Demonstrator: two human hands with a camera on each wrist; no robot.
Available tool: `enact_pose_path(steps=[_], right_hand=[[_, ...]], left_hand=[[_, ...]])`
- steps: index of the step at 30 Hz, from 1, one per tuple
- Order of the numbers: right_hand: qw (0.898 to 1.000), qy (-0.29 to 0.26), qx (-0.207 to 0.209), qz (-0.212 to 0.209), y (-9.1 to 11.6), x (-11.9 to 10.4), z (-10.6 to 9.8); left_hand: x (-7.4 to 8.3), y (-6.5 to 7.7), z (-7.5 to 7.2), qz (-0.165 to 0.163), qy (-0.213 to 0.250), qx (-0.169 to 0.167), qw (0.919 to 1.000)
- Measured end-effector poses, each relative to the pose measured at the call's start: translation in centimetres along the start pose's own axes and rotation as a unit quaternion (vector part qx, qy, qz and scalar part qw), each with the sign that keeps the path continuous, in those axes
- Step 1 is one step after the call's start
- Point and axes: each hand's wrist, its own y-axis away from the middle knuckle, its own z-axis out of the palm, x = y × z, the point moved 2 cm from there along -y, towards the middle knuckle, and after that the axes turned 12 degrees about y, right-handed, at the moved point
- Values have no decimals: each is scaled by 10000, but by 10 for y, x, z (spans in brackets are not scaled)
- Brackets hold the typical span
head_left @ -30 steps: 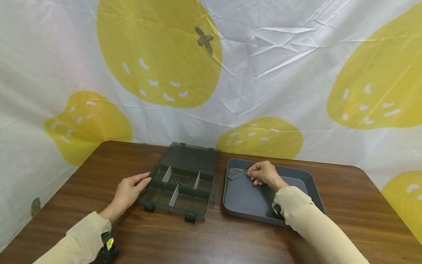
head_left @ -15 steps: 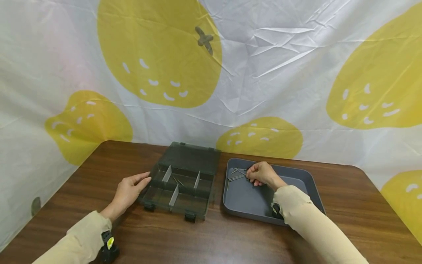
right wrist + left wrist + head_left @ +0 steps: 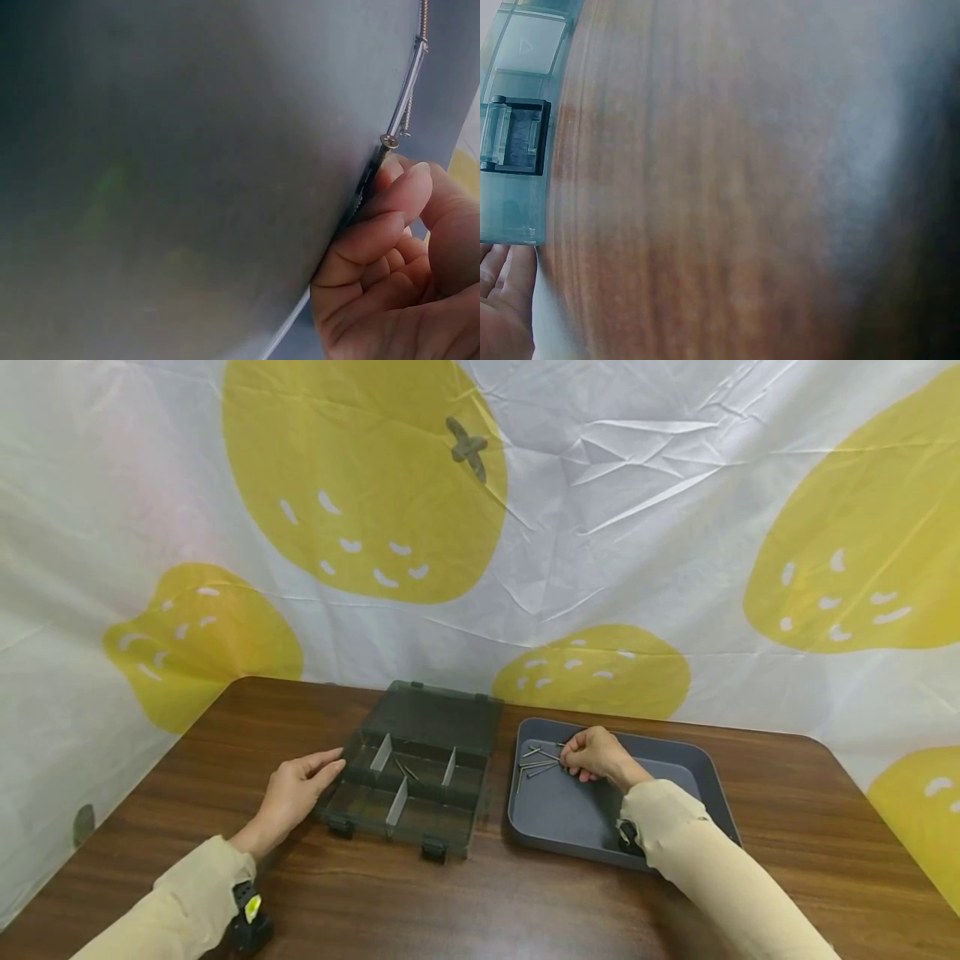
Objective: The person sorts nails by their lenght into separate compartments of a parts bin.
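In the head view, my left hand (image 3: 292,791) rests its fairly straight fingers against the left side of a dark translucent compartment box (image 3: 438,817). The box lies with its lid (image 3: 435,718) swung back, and a couple of screws (image 3: 407,770) sit in its back middle compartment. Over the grey tray (image 3: 566,827), my right hand (image 3: 600,757) has its thumb and fingers drawn together among several loose screws (image 3: 536,766). Seen from the right wrist, the fingertips pinch at a screw (image 3: 388,141) lying low against the tray floor; its shaft is partly hidden by the fingers.
Light dividers (image 3: 397,802) split the box into compartments, and black latches (image 3: 433,850) hang at its front edge. Box and tray stand side by side on a brown wooden table (image 3: 360,910). A white cloth with yellow fruit print (image 3: 540,568) hangs behind the table.
The screws beside my right fingertips have shifted and fanned out slightly in the tray. My right hand has moved slightly left; my left hand stays at the box.
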Motion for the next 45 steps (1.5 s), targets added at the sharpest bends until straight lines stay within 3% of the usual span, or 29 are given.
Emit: enact_pose_path(steps=[15,31,45], right_hand=[[9986,126,-211,-464,0,2,0],[9970,-574,-408,-316,3,8,-10],[9966,-588,-447,-362,8,-2,-23]], left_hand=[[-1,0,-1,32,13,-7,10000],[1,-1,0,68,-21,14,10000],[0,0,-1,76,-17,38,10000]])
